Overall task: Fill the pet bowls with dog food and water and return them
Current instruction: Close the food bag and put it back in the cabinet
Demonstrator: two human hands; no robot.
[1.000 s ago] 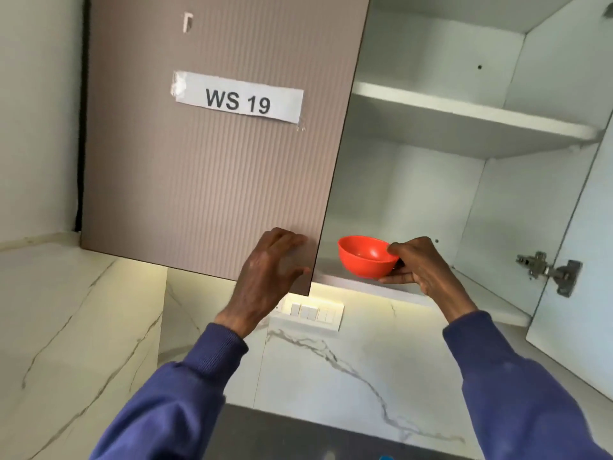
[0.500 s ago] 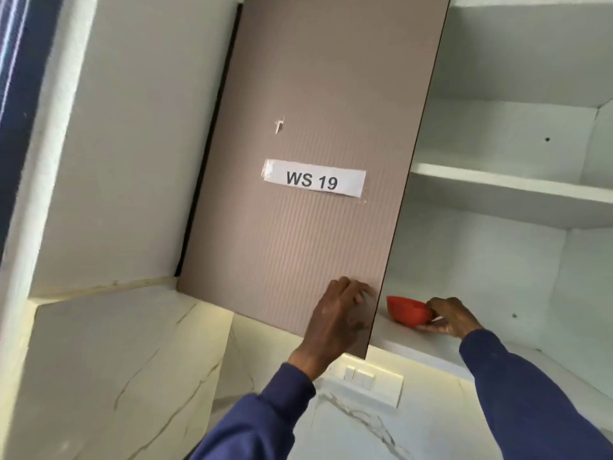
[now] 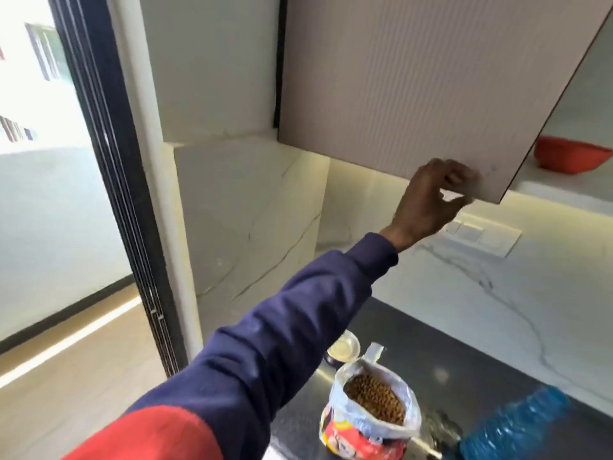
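- A person's left hand [image 3: 431,197] grips the bottom corner of a ribbed, taupe cabinet door [image 3: 398,78], fingers curled round its lower edge, the door standing ajar
- The arm reaches up from the lower left in a navy sleeve [image 3: 282,327] with a red panel near the shoulder
- A red bowl [image 3: 569,156] sits upright on the cabinet's white bottom shelf [image 3: 557,190], just past the door's open edge and partly hidden by it; what it holds cannot be told from here
- Below, on the dark counter [image 3: 464,343], an open dog food bag [image 3: 368,423] stands upright, brown kibble [image 3: 374,396] showing at its mouth
- A blue-tinted water bottle [image 3: 517,423] lies tilted at the lower right, near the bag, blurred
- A small round container [image 3: 343,348] with a pale inside rests just behind the bag, partly covered by the sleeve
- A white switch plate [image 3: 481,235] is set in the marble-patterned wall under the cabinet
- A dark-framed glass door [image 3: 116,161] fills the left side, bright daylight beyond
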